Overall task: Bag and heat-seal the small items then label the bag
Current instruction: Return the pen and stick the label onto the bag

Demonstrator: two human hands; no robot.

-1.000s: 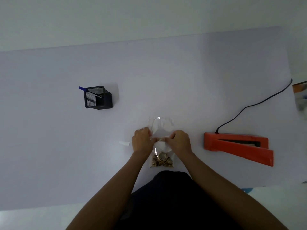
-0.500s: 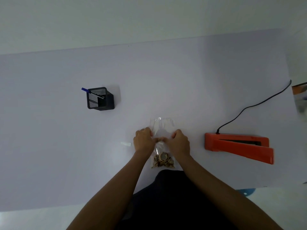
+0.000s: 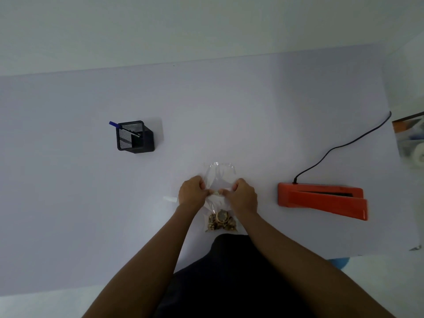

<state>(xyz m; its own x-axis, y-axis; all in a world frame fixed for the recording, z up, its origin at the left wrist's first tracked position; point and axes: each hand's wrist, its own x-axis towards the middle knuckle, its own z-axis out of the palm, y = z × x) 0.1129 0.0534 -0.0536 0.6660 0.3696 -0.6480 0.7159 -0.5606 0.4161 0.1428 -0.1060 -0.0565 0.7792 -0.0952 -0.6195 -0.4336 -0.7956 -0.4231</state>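
- Mesh pen cup (image 3: pixel 135 137) far left on the tabletop (image 3: pixel 68 203), black, blue-capped pen (image 3: pixel 114 123) poking out of it. Probably the marker for the labelling step. Well apart from the action, no writing readable on either.
- Small white strip (image 3: pixel 170 199) lying flat just left of the left hand. Could be the blank label, too small to say for sure. Nothing legible on it.
- Left hand (image 3: pixel 192 194) curled, pinching the clear bag around its middle, thumb and fingertips meeting those of the right hand.
- Clear plastic bag (image 3: pixel 219 177) dead centre near the front edge of the tabletop, open mouth pointing away, loose and crinkled. Thin film, so floppy, slippery and basically weightless on its own. Best pinched with both hands just above the contents, as here, to keep the mouth flat for sealing.
- Small brownish items (image 3: pixel 220 222) bunched at the bag's near end, a round gold-rimmed piece among them. Look light but loose, likely to slide toward the mouth if tipped. Can't tell what they are exactly.
- Right hand (image 3: pixel 243 196) mirroring the left, curled and pinching the same stretch of film.
- Orange heat sealer (image 3: pixel 321 199) off to the right, arm looks slightly raised, black cord (image 3: pixel 339 146) running off the far right. No brand or lettering visible.
- Blurry clutter (image 3: pixel 410 141) at the right edge, unreadable.
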